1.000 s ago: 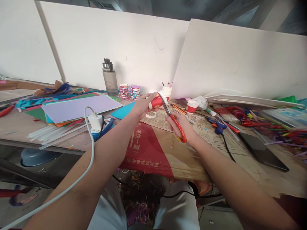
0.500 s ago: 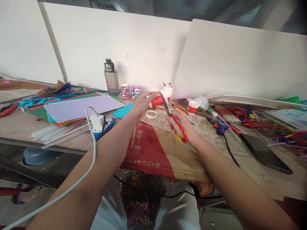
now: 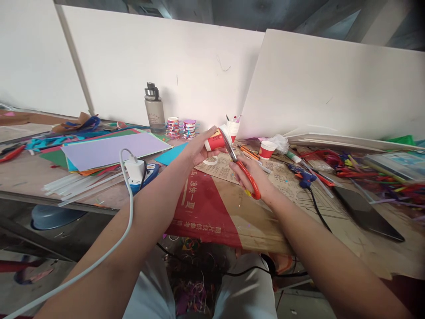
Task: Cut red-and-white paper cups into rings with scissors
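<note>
My left hand [image 3: 200, 148] grips a red and white paper cup [image 3: 215, 140], tipped on its side with its white end toward the right. In my right hand [image 3: 249, 175] is a pair of scissors [image 3: 244, 167] with red and yellow handles. Their blades lie against the white end of the cup; whether they are cutting into it I cannot tell. Below the cup, a white ring [image 3: 210, 160] rests on the printed cardboard, partly covered by my left hand. Behind the cup stands a white paper cup stack [image 3: 233, 129] with pens in it.
Coloured paper sheets [image 3: 113, 148] and a power strip [image 3: 144, 175] lie to the left. A grey bottle [image 3: 155, 110] and two decorated cup stacks [image 3: 181, 128] stand behind. Rightward are another paper cup [image 3: 267, 149], a glue gun [image 3: 303, 176] and a black phone [image 3: 367, 212].
My left hand has turned the cup slightly and its fingers now sit lower around it, partly covering the white ring. The scissors stay at the cup's white end.
</note>
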`<control>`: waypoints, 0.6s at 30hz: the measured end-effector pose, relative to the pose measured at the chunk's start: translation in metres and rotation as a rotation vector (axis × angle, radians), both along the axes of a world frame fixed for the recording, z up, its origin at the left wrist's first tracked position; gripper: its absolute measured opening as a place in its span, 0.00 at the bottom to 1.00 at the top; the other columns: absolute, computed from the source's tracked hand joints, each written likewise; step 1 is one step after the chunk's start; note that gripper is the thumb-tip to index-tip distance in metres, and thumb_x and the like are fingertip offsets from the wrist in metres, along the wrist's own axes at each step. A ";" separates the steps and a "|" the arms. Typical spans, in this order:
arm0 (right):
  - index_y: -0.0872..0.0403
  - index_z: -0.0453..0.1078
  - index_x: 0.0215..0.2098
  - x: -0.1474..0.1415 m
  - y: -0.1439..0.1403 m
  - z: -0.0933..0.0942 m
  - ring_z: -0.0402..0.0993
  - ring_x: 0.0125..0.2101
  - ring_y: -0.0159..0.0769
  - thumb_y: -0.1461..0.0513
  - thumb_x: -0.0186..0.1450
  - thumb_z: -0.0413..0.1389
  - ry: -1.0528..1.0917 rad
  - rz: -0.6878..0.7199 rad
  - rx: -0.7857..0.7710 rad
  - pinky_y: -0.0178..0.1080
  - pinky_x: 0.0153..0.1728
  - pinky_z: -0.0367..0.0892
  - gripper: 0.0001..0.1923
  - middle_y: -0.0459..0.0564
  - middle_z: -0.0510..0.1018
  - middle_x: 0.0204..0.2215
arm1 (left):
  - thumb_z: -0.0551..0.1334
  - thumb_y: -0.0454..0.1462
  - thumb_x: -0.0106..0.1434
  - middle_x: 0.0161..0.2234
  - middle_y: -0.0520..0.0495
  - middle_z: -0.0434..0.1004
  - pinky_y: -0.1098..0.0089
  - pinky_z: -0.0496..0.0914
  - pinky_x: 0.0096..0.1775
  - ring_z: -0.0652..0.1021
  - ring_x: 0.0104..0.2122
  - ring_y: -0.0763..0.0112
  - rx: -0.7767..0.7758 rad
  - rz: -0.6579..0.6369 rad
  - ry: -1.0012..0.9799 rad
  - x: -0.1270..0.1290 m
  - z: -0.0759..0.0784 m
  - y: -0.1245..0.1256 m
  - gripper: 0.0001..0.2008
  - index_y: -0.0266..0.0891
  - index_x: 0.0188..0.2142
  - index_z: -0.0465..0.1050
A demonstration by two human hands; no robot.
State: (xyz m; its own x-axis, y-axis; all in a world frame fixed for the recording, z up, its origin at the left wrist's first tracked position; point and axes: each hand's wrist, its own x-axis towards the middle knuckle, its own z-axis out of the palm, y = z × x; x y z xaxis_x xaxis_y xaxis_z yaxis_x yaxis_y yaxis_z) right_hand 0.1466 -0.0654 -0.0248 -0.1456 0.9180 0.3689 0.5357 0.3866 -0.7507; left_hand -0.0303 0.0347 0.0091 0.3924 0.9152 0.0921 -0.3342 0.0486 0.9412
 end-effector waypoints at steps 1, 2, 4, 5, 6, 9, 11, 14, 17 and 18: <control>0.49 0.59 0.28 0.000 0.000 0.000 0.59 0.17 0.29 0.44 0.67 0.54 0.005 -0.006 -0.003 0.34 0.17 0.56 0.21 0.42 0.65 0.18 | 0.67 0.55 0.60 0.34 0.43 0.84 0.74 0.76 0.28 0.84 0.33 0.64 0.015 0.015 -0.012 0.001 0.000 0.000 0.23 0.39 0.42 0.76; 0.49 0.59 0.28 0.000 0.000 -0.001 0.59 0.17 0.29 0.44 0.67 0.54 0.009 -0.011 -0.003 0.34 0.18 0.56 0.21 0.42 0.64 0.18 | 0.68 0.53 0.60 0.34 0.44 0.84 0.74 0.75 0.28 0.84 0.32 0.65 0.025 0.030 -0.021 0.001 -0.001 0.000 0.22 0.39 0.42 0.76; 0.49 0.59 0.28 0.000 0.000 -0.002 0.59 0.18 0.30 0.44 0.67 0.54 0.010 -0.013 0.005 0.34 0.18 0.56 0.21 0.42 0.65 0.18 | 0.70 0.52 0.59 0.34 0.45 0.83 0.75 0.75 0.27 0.83 0.30 0.67 0.031 0.057 -0.020 0.003 0.000 -0.001 0.21 0.38 0.42 0.75; 0.49 0.60 0.28 0.000 0.000 -0.002 0.60 0.18 0.30 0.44 0.67 0.54 0.008 -0.012 0.008 0.34 0.18 0.56 0.21 0.42 0.65 0.18 | 0.70 0.52 0.58 0.33 0.45 0.83 0.75 0.75 0.27 0.83 0.29 0.67 0.030 0.066 -0.014 0.003 0.000 -0.002 0.22 0.38 0.42 0.75; 0.49 0.60 0.28 0.000 0.000 -0.002 0.60 0.18 0.30 0.44 0.68 0.54 0.008 -0.009 0.009 0.34 0.18 0.56 0.20 0.42 0.65 0.19 | 0.70 0.52 0.58 0.33 0.45 0.83 0.75 0.75 0.27 0.83 0.29 0.67 0.030 0.072 -0.007 0.003 0.001 -0.003 0.22 0.38 0.42 0.75; 0.49 0.60 0.28 -0.001 -0.001 -0.002 0.60 0.18 0.30 0.45 0.68 0.53 0.010 -0.004 0.006 0.34 0.18 0.56 0.20 0.42 0.65 0.19 | 0.70 0.52 0.58 0.33 0.44 0.83 0.74 0.75 0.27 0.83 0.28 0.67 0.034 0.075 -0.001 0.003 0.002 -0.004 0.22 0.37 0.41 0.75; 0.49 0.59 0.28 -0.002 -0.002 -0.001 0.60 0.18 0.30 0.45 0.68 0.53 0.002 -0.006 0.014 0.34 0.19 0.56 0.20 0.42 0.65 0.19 | 0.70 0.52 0.58 0.33 0.44 0.83 0.73 0.75 0.28 0.83 0.29 0.67 0.040 0.069 -0.016 0.004 0.002 -0.005 0.22 0.37 0.41 0.75; 0.49 0.58 0.29 -0.002 -0.002 -0.002 0.60 0.18 0.30 0.45 0.69 0.52 -0.012 -0.025 0.040 0.34 0.19 0.56 0.20 0.42 0.65 0.20 | 0.70 0.52 0.58 0.34 0.44 0.83 0.73 0.76 0.29 0.83 0.30 0.67 0.049 0.046 -0.029 0.005 0.000 -0.005 0.23 0.38 0.42 0.74; 0.49 0.58 0.30 0.000 0.000 -0.004 0.59 0.18 0.29 0.45 0.69 0.52 -0.035 -0.041 0.054 0.34 0.19 0.56 0.20 0.42 0.65 0.20 | 0.70 0.53 0.57 0.34 0.43 0.83 0.73 0.76 0.28 0.83 0.29 0.67 0.066 0.027 -0.010 0.006 -0.001 -0.004 0.24 0.37 0.43 0.74; 0.49 0.57 0.29 0.001 0.001 -0.005 0.59 0.18 0.29 0.45 0.69 0.52 -0.047 -0.046 0.054 0.34 0.19 0.56 0.20 0.42 0.65 0.20 | 0.70 0.53 0.57 0.34 0.43 0.83 0.73 0.76 0.28 0.83 0.29 0.67 0.071 0.025 -0.003 0.006 -0.001 -0.004 0.24 0.37 0.43 0.74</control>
State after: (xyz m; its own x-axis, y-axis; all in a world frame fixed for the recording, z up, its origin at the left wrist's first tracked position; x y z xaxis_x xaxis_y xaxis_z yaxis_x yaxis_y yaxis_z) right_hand 0.1473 -0.0646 -0.0297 -0.1223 0.9031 0.4116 0.5882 0.3999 -0.7029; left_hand -0.0247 0.0304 0.0079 0.3695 0.9157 0.1579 -0.3370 -0.0263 0.9411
